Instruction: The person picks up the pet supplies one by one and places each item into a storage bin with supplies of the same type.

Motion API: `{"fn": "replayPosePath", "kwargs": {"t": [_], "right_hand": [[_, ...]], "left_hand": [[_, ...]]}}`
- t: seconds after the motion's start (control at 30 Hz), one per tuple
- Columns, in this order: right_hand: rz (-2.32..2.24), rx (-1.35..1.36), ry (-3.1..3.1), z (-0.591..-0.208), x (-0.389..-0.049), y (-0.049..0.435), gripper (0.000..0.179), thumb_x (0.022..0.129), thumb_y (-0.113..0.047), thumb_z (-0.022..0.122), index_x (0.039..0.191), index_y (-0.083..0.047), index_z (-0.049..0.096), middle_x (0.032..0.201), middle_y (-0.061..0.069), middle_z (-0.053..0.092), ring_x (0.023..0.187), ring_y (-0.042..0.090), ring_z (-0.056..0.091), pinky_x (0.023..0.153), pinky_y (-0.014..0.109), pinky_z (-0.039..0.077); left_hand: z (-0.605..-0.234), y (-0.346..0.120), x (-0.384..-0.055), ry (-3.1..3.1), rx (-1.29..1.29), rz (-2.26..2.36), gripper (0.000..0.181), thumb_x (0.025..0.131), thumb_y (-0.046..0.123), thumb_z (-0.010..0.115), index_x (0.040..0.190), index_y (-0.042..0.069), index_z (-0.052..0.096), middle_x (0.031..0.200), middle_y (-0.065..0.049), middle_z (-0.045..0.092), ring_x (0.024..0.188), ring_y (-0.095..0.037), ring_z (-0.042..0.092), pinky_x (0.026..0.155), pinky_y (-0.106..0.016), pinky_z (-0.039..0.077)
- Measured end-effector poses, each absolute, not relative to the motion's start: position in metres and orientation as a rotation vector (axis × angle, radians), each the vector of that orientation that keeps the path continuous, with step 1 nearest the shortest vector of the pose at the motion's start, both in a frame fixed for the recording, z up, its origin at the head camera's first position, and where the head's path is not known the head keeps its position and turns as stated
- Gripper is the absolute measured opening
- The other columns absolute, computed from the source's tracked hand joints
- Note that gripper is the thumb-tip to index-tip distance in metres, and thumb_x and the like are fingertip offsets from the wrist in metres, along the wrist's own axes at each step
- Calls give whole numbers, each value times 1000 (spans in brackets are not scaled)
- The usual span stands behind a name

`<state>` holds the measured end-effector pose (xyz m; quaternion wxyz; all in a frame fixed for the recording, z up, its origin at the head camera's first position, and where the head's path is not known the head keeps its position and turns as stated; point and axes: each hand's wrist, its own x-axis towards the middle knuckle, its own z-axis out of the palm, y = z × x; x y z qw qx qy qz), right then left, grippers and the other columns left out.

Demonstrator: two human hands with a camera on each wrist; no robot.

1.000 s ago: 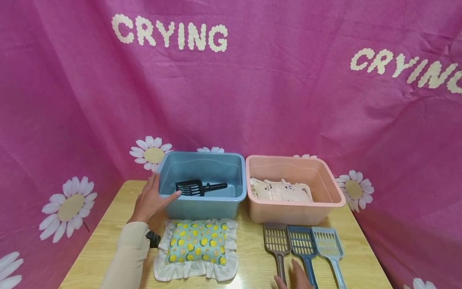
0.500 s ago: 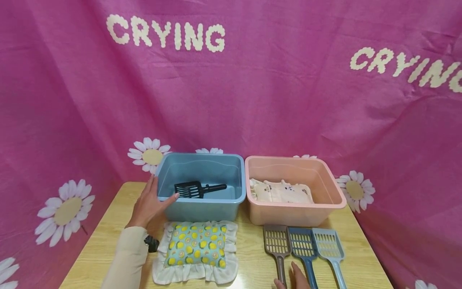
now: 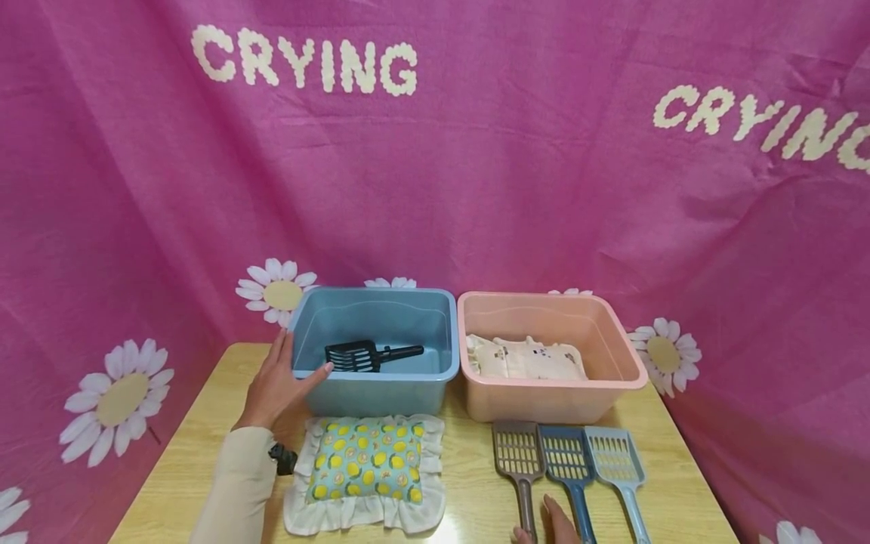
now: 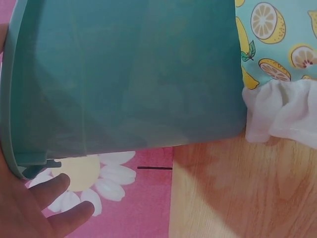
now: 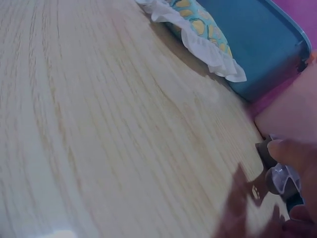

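Observation:
In the head view my left hand rests at the front left corner of the blue bin. Its fingers are spread along the side rim and the thumb lies over the front rim. A black litter scoop lies inside this bin. At the bottom edge my right hand is partly cut off, with thumb and finger on either side of the handle of the brown litter scoop. That scoop lies flat on the table. Beside it lie a dark blue litter scoop and a light blue litter scoop.
A cushion with lemon print and white ruffles lies before the blue bin. The pink bin stands to the right and holds a cream cushion. Pink cloth closes off the back and sides of the wooden table.
The head view has shifted slightly. Both hands stay in nearly the same places by the blue bin and the brown litter scoop, and the objects have not moved.

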<state>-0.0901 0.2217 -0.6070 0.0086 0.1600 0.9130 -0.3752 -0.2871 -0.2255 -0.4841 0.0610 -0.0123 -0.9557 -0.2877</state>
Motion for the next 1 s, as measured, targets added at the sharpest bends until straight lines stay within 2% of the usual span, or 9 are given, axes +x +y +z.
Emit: {"fn": "replayPosePath", "kwargs": {"t": [0.1,0.23,0.33,0.5,0.7,0.87,1.0], "right_hand": [[-1160,421,2971,-610,-87,220,81,77,-44,76,129,12,51,130,39,48,118,53,48,92,60,45],[-1164,325,3118,-615,-83,217,61,76,-35,79,112,11,64,123,40,53,112,53,53,86,59,49],[-1253,323,3050,-615,-82,218,51,79,-31,78,106,11,67,123,42,50,109,52,55,82,56,52],[-1277,305,2893,-610,-81,223,46,84,-25,74,108,13,64,129,45,42,111,52,53,82,52,53],[-1177,291,2961,-608,-78,225,40,85,-23,71,107,10,65,126,39,50,99,41,64,77,46,56],[-1072,394,2970,-603,-85,224,41,85,-22,67,110,10,65,126,34,54,106,44,61,81,50,54],[-1005,420,2921,-598,-96,228,41,85,-25,65,112,7,66,127,32,54,113,48,55,87,55,50]], "left_hand": [[-486,-227,-286,-2885,-36,-870,111,79,72,57,156,14,3,162,-11,0,140,-47,20,99,-71,31],[-486,-227,-284,-2889,-36,-872,111,79,71,58,156,12,4,162,-11,0,140,-47,20,99,-71,29],[-486,-228,-281,-2896,-31,-881,111,79,71,58,156,12,3,162,-11,0,140,-47,19,99,-71,29],[-486,-228,-279,-2899,-28,-886,111,80,70,59,156,11,3,161,-14,2,140,-48,20,99,-71,29],[-486,-228,-276,-2909,-9,-891,112,79,70,58,156,10,3,161,-14,1,139,-49,20,99,-71,29],[-485,-227,-280,-2904,4,-915,112,78,71,59,156,15,1,162,-10,-2,140,-48,20,96,-71,33],[-481,-224,-287,-2883,-13,-920,112,78,72,58,156,15,3,162,-11,1,140,-47,21,96,-71,33]]}}
